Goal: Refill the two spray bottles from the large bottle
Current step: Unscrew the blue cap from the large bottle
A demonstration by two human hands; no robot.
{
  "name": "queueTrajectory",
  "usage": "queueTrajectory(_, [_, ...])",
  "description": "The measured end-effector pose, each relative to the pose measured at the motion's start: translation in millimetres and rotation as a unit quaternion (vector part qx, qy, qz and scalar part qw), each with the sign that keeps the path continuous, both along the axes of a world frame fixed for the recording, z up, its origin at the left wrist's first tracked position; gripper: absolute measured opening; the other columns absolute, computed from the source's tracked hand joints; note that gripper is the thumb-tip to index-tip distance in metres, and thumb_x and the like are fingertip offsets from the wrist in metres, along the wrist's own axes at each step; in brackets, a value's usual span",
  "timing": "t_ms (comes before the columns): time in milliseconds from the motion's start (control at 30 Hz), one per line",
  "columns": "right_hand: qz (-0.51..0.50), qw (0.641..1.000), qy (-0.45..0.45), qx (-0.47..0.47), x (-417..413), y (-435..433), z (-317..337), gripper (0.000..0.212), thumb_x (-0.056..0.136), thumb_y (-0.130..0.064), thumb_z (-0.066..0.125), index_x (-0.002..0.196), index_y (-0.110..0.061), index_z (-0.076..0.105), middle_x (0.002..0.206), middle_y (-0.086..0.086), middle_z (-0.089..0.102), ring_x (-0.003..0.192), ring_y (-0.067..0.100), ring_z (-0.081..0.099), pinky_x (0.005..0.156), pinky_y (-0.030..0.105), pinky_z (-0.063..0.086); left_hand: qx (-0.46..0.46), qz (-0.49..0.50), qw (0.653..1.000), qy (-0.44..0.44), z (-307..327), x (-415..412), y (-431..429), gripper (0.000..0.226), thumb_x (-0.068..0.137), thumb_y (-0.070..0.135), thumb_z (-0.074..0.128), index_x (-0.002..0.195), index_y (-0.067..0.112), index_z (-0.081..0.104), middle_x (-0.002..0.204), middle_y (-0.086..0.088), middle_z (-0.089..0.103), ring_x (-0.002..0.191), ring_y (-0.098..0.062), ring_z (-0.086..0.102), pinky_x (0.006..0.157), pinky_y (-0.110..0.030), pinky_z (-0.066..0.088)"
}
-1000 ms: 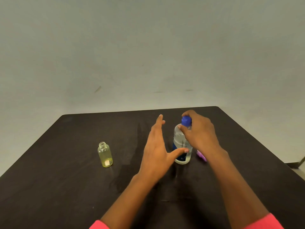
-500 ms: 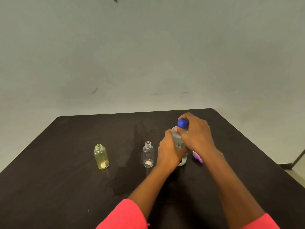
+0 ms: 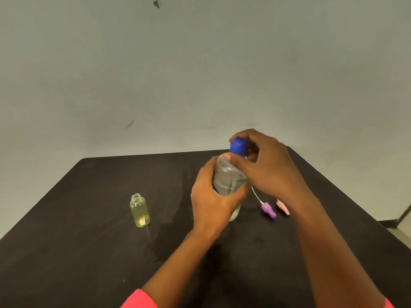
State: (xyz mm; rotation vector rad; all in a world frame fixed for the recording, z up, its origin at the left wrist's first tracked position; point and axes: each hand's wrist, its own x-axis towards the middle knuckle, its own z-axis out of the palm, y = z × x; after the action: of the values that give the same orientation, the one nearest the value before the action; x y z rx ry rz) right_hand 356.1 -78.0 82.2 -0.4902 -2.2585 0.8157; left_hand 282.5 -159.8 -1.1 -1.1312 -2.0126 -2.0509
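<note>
— Looking past the hands, what else sits on the tabletop (image 3: 89,252)?

— A small yellow bottle (image 3: 139,211) stands upright with its neck open, well to the left of the large bottle (image 3: 230,174). To the right lie a purple spray head (image 3: 268,210) trailing a white tube (image 3: 255,194) and, just beside it, a pink spray head (image 3: 283,207). A wet streak (image 3: 175,230) darkens the surface near the left hand (image 3: 213,203).

— And the grip?

— The left hand is wrapped round the large bottle's body. The right hand (image 3: 269,167) has its fingers (image 3: 242,134) pinching the blue cap (image 3: 238,147), which sits on the neck.

— What gets in the way?

— The left hand covers the bottle's lower side and most of its label. The right wrist crosses part of the pink spray head. I cannot tell whether the bottle's base rests on the tabletop, or what lies behind the left forearm. The pink sleeves (image 3: 139,300) are cut off by the bottom edge, and a dark leg (image 3: 403,215) by the right edge.
</note>
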Motion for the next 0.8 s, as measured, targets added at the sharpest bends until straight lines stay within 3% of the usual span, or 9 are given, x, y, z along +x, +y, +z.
queueTrajectory(133, [0.034,0.998,0.046,-0.019,3,-10,12,0.023,0.081,-0.046,0.063,0.099,-0.031,0.061,0.088,-0.018,0.062,0.08,-0.003,0.058,0.067,0.004,0.044,0.031,0.026,0.998,0.052,12,-4,-13,0.072,0.058,0.05,0.075,0.121,0.027,0.05,0.112,0.009,0.058,0.102,-0.007,0.058,0.082,-0.018,0.05])
queueTrajectory(233, [0.07,0.995,0.053,-0.037,3,-11,13,0.019,0.081,-0.04,0.066,0.093,-0.026,0.066,0.085,-0.011,0.067,0.08,0.002,0.062,0.072,0.013,0.05,0.018,0.055,0.994,0.093,12,-11,-27,0.073,0.055,0.049,0.075,0.121,0.028,0.052,0.109,0.01,0.055,0.099,-0.001,0.056,0.077,-0.009,0.045])
queueTrajectory(367, [0.12,0.992,-0.006,-0.034,0,-9,13,0.017,0.079,-0.036,0.07,0.094,-0.029,0.069,0.088,-0.009,0.069,0.084,0.008,0.064,0.083,0.029,0.054,-0.007,0.087,0.987,0.131,8,-21,-45,0.073,0.054,0.042,0.081,0.12,0.026,0.055,0.105,0.008,0.055,0.096,0.001,0.055,0.076,-0.008,0.045])
queueTrajectory(433, [0.153,0.988,-0.021,-0.029,-3,-8,15,0.016,0.078,-0.029,0.073,0.094,-0.028,0.07,0.091,-0.009,0.069,0.086,0.01,0.064,0.086,0.034,0.053,-0.015,0.098,0.984,0.147,7,-26,-52,0.073,0.054,0.038,0.082,0.12,0.03,0.053,0.105,0.008,0.054,0.096,0.002,0.054,0.076,-0.006,0.043])
queueTrajectory(633, [0.252,0.964,-0.087,-0.001,-6,-5,27,0.029,0.081,0.001,0.067,0.096,-0.023,0.069,0.101,-0.011,0.068,0.1,0.009,0.062,0.092,0.033,0.052,-0.025,0.109,0.98,0.167,4,-33,-61,0.077,0.055,0.041,0.081,0.124,0.025,0.052,0.106,0.008,0.053,0.097,0.004,0.053,0.076,-0.007,0.045])
queueTrajectory(700, [0.264,0.959,-0.098,-0.006,-6,-7,28,0.028,0.082,-0.006,0.068,0.103,-0.024,0.067,0.104,-0.011,0.066,0.102,0.009,0.061,0.09,0.031,0.053,-0.025,0.11,0.978,0.173,2,-33,-62,0.077,0.056,0.044,0.079,0.125,0.022,0.053,0.107,0.007,0.053,0.097,0.002,0.053,0.076,-0.006,0.044])
queueTrajectory(800, [0.199,0.972,-0.12,0.025,-9,-13,28,0.03,0.081,-0.041,0.067,0.109,-0.031,0.061,0.104,-0.013,0.063,0.093,0.005,0.061,0.08,0.021,0.051,-0.03,0.119,0.976,0.182,2,-33,-62,0.078,0.057,0.044,0.078,0.126,0.018,0.052,0.108,0.006,0.053,0.098,0.0,0.052,0.078,-0.005,0.044])
